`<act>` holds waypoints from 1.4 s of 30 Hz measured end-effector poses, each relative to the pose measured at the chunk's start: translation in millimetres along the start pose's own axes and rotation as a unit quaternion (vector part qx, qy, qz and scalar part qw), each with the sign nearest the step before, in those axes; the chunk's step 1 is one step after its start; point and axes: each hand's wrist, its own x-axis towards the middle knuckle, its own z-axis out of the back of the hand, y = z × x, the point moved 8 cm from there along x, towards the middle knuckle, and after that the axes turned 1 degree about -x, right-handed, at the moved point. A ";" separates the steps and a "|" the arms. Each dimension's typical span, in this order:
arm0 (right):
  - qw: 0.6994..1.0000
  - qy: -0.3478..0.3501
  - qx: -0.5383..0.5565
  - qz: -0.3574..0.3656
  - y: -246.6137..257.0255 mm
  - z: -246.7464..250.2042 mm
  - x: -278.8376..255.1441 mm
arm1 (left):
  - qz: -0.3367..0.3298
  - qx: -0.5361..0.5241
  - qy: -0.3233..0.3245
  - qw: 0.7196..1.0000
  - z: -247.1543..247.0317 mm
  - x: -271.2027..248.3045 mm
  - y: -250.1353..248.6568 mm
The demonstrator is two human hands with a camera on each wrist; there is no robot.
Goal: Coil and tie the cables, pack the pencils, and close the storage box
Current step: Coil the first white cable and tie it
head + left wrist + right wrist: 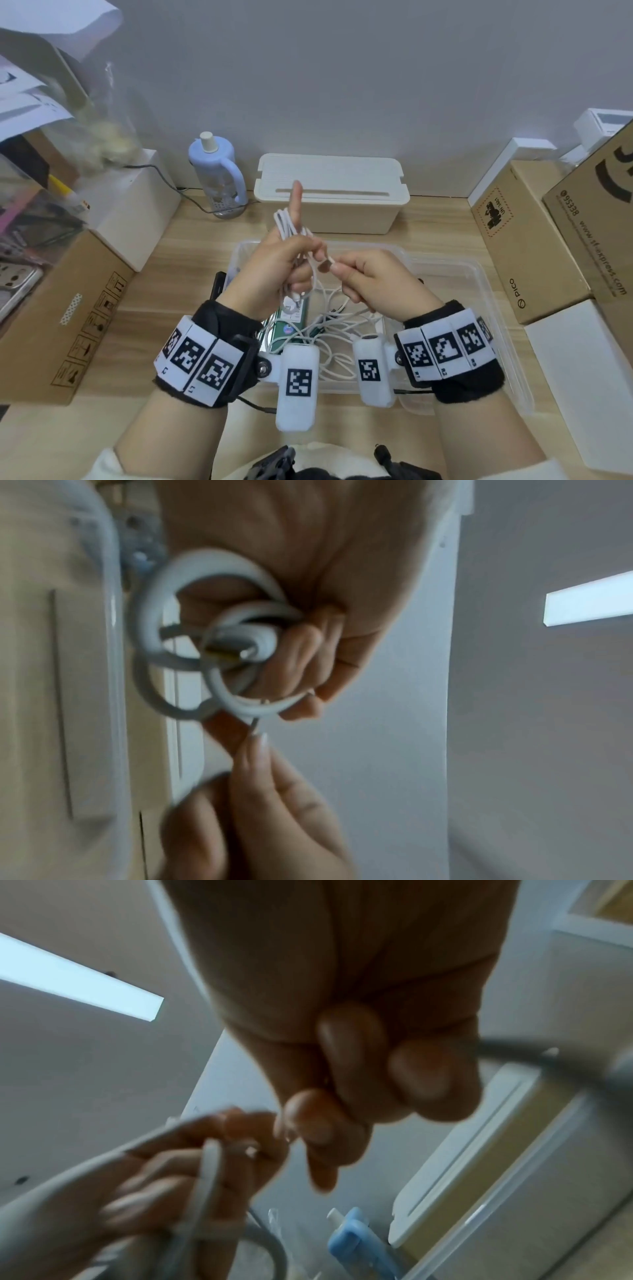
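My left hand grips a coiled white cable above the clear storage box, with its index finger straight up. The coil's loops show close up against the curled fingers. My right hand pinches a thin white end coming off the coil, right beside the left hand; whether it is a tie or the cable's tip I cannot tell. The pinching fingertips are blurred. Loose white cables and a green pack lie in the box. No pencils are visible.
A cream lidded box stands behind the storage box, a blue bottle to its left. Cardboard cartons line the left edge and more cartons the right. Bare wooden tabletop shows left of the storage box.
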 end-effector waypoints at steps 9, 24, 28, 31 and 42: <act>0.992 -0.082 -0.083 0.037 23.0 9.2 -4.5 | -0.017 0.149 -0.106 0.983 17.9 1.9 0.0; 0.990 0.135 0.021 0.022 10.7 -31.9 -10.1 | -0.088 -0.161 -0.022 0.983 4.6 -5.3 -24.7; 0.998 0.059 0.008 0.000 -3.6 -6.7 -4.9 | 0.006 -0.205 0.099 0.974 -6.7 -10.3 -17.7; 1.000 -0.030 0.003 0.003 -6.3 22.5 -2.2 | 0.106 -0.144 0.152 0.972 -14.9 -15.1 2.7; 0.972 -0.175 0.072 0.140 27.7 55.7 -7.1 | 0.210 0.113 0.222 0.945 -34.3 -29.7 30.4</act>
